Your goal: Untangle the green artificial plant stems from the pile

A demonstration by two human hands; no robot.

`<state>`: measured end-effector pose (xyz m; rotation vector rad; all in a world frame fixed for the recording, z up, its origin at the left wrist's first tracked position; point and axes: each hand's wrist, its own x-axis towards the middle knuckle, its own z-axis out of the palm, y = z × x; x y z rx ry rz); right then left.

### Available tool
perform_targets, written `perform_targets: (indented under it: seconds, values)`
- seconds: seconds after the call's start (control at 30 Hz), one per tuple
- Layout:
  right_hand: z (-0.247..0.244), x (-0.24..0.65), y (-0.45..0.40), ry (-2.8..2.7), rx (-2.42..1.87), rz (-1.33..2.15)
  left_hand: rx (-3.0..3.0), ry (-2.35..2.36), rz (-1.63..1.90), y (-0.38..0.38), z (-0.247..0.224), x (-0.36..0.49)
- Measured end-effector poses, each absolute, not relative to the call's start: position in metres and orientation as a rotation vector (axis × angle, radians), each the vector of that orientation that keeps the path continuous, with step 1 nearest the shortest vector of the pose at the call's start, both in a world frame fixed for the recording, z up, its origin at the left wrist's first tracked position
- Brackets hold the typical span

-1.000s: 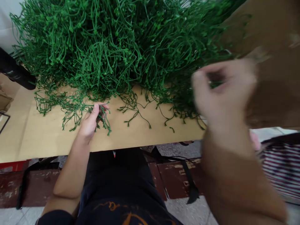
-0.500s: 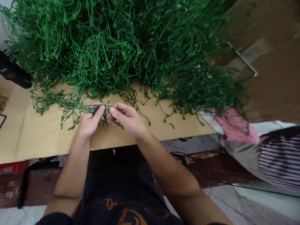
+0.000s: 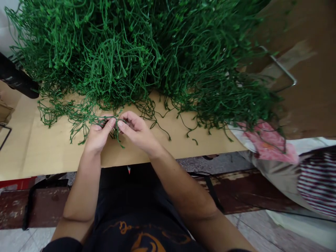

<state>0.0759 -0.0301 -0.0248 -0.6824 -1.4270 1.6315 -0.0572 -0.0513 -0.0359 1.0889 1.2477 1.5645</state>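
Note:
Close together at the front of the cardboard-covered table (image 3: 60, 150), both my hands pinch thin green artificial plant stems. My left hand (image 3: 101, 134) grips a stem bundle (image 3: 81, 122) that trails leftward over the cardboard. Thumb and forefinger of my right hand (image 3: 133, 129) press on the same stems at the bundle's right end, almost touching my left fingertips. One stem end hangs below the two hands. Just behind them rises a large heap of green stems (image 3: 110, 63). The exact grip point is partly hidden by my fingers.
A black cylinder (image 3: 18, 78) lies at the left. At the right are a large brown cardboard panel (image 3: 309, 91) with a metal handle (image 3: 282, 68), a pink cloth (image 3: 270, 141), and a person in striped clothing (image 3: 317, 182). A short stem piece (image 3: 194, 141) lies on the table.
My right hand has moved slightly left, closer to my left hand. A stem end that pointed right now hangs down between the hands. The whole view has shifted a little.

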Motion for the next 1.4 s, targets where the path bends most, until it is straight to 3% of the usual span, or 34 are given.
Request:
perform_targets:
  seconds: [0.5, 0.87, 1.2, 1.4]
  values:
    - [-0.030, 0.065, -0.032, -1.202, -0.627, 1.693, 1.314, 1.393, 1.640, -0.052, -0.036, -0.053]
    - [-0.028, 0.066, -0.031, -1.052, -0.546, 2.051, 1.265, 1.348, 1.700, -0.051, -0.032, -0.052]
    - [-0.028, 0.071, -0.034, -1.049, -0.575, 1.972, 1.262, 1.259, 1.351, -0.054, -0.023, -0.049]
    - [-0.027, 0.064, -0.038, -1.026, -0.445, 1.921, 1.075, 1.184, 1.466, -0.057, -0.020, -0.051]
